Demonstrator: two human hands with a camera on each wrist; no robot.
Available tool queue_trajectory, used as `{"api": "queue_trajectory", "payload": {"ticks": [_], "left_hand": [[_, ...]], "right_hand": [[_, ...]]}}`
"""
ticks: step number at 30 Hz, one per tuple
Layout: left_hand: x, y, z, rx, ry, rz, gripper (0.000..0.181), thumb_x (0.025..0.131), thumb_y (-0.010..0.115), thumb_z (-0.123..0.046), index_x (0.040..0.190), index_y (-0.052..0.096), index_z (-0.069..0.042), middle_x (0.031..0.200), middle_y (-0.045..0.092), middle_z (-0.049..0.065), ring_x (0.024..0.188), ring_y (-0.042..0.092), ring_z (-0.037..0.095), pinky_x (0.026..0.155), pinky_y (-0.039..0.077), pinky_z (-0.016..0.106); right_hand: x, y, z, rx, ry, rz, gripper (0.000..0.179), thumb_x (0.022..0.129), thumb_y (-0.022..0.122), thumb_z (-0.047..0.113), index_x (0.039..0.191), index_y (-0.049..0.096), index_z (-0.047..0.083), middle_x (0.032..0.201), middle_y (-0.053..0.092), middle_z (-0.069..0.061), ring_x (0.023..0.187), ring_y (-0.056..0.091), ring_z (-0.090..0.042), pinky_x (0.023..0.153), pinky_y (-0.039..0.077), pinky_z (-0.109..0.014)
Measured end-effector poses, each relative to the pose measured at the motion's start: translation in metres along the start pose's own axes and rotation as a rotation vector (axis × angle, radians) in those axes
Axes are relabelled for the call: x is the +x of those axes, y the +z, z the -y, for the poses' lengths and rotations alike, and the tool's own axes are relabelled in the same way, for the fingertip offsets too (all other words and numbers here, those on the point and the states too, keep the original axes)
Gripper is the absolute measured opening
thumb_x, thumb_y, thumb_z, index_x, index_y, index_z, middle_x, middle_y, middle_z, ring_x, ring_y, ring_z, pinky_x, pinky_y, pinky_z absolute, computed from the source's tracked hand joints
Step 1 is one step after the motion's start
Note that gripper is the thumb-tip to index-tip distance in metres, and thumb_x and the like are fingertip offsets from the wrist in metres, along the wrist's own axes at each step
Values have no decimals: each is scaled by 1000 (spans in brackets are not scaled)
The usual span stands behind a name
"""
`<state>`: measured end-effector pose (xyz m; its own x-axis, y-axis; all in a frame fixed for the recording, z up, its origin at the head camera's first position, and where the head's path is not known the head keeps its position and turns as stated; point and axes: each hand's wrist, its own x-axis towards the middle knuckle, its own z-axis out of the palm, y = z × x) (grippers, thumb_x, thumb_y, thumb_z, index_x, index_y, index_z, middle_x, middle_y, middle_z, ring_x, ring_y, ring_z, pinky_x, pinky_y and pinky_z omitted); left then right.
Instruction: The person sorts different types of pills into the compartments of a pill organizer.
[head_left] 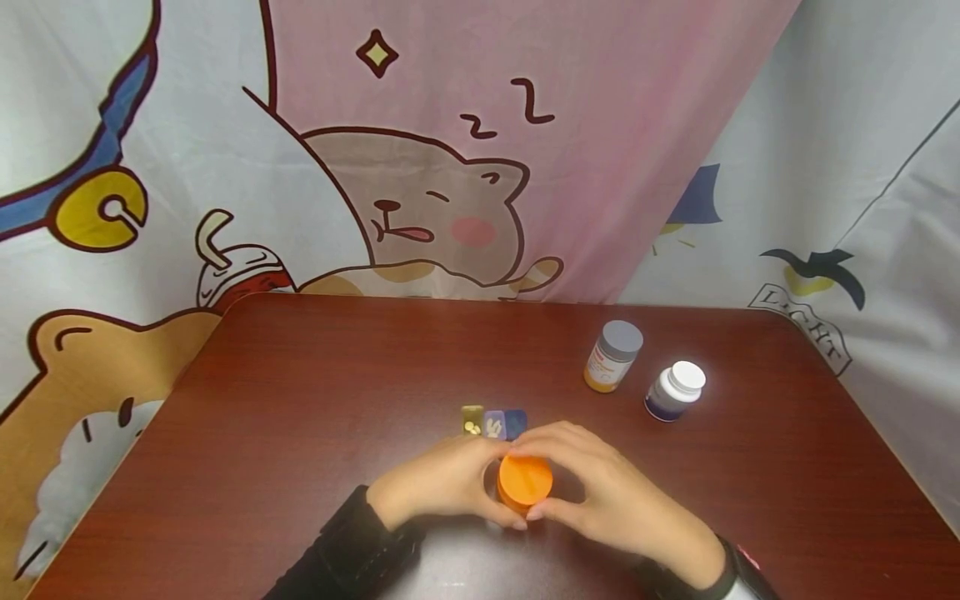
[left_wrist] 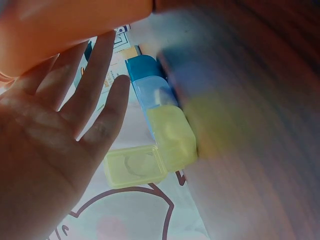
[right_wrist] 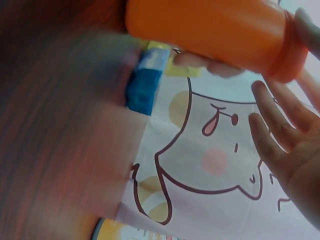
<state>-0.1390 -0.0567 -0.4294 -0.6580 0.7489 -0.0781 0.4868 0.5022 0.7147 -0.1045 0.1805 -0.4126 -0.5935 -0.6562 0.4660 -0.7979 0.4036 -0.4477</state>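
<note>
An orange bottle (head_left: 525, 481) stands upright on the table between both hands, its ridged orange cap (right_wrist: 286, 47) on top. My left hand (head_left: 442, 482) curves its thumb and fingers around the bottle's body. At the cap, my right hand (head_left: 600, 492) grips with its thumb and index finger, while its other fingers (right_wrist: 272, 112) spread away below. Just beyond the hands sits a small pill organizer (head_left: 493, 423) with yellow, purple and blue compartments. Its yellow lid (left_wrist: 136, 166) is flipped back. Yellow pills show in the yellow compartment, whitish ones in the purple.
A grey-lidded bottle (head_left: 613, 356) with an orange and white label stands farther back to the right. Beside it is a white bottle (head_left: 675, 390) with a dark base. Behind the brown table (head_left: 360, 358) hangs a printed cloth (head_left: 420, 100).
</note>
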Motion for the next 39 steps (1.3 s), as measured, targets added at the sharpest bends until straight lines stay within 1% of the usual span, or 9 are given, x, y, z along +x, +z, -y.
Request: {"api": "queue_trajectory", "payload": {"ticks": [5, 10, 14, 20, 25, 29, 32, 36, 39], "left_hand": [[0, 0, 1, 5, 13, 3, 50, 78, 92, -39, 120, 71, -22, 98, 70, -19, 81, 57, -4, 79, 51, 17], [0, 1, 1, 34, 23, -9, 54, 78, 92, -40, 125, 72, -22, 110, 74, -14, 91, 60, -4, 88, 53, 20], [-1, 1, 0, 52, 7, -23, 57, 78, 92, -39, 128, 72, -22, 116, 76, -11, 100, 64, -3, 96, 54, 25], [-1, 2, -4, 60, -25, -39, 57, 74, 94, -32, 126, 72, -23, 111, 77, -10, 99, 66, -1, 95, 54, 26], [-1, 2, -5, 74, -31, -39, 58, 74, 95, -33, 126, 72, -23, 112, 77, -9, 99, 66, 0, 94, 55, 26], [0, 2, -5, 75, -24, -25, 59, 77, 93, -37, 129, 71, -22, 118, 76, -8, 98, 64, -2, 95, 54, 26], [0, 1, -3, 59, -14, -15, 60, 78, 92, -40, 131, 71, -21, 121, 75, -8, 96, 62, -3, 94, 54, 25], [0, 2, -3, 36, -10, -12, 64, 77, 93, -43, 133, 70, -22, 122, 75, -9, 97, 61, -3, 94, 53, 24], [0, 2, -3, 42, -16, -17, 66, 76, 93, -44, 134, 69, -22, 123, 75, -10, 100, 63, -3, 95, 54, 25]], "right_hand": [[2, 7, 7, -78, 3, -14, 60, 79, 91, 27, 133, 66, 21, 129, 68, 10, 117, 62, -12, 101, 52, -36], [4, 14, 14, -231, 48, -66, 57, 75, 93, 36, 125, 70, 22, 119, 67, 12, 110, 61, -11, 97, 53, -36], [6, 21, 18, -332, 48, -137, 52, 79, 87, 51, 118, 72, 20, 102, 61, 11, 97, 58, -9, 91, 50, -29], [6, 28, 19, -374, 47, -204, 49, 81, 84, 54, 111, 71, 17, 92, 53, 8, 85, 51, -11, 80, 44, -26], [5, 30, 20, -386, 38, -206, 50, 83, 83, 54, 114, 71, 16, 101, 63, 6, 93, 59, -14, 91, 48, -30], [4, 26, 19, -358, 44, -161, 54, 82, 84, 55, 120, 71, 19, 109, 67, 9, 101, 61, -12, 96, 49, -31], [3, 17, 15, -294, 60, -85, 59, 78, 88, 51, 127, 70, 23, 115, 66, 13, 106, 61, -8, 95, 51, -31], [0, 4, 5, -145, 67, 21, 63, 77, 92, 39, 133, 67, 27, 124, 65, 16, 113, 60, -7, 98, 53, -35], [-2, -2, -5, 20, 39, 54, 61, 80, 91, 29, 136, 65, 25, 127, 67, 11, 117, 60, -10, 102, 52, -35]]}}
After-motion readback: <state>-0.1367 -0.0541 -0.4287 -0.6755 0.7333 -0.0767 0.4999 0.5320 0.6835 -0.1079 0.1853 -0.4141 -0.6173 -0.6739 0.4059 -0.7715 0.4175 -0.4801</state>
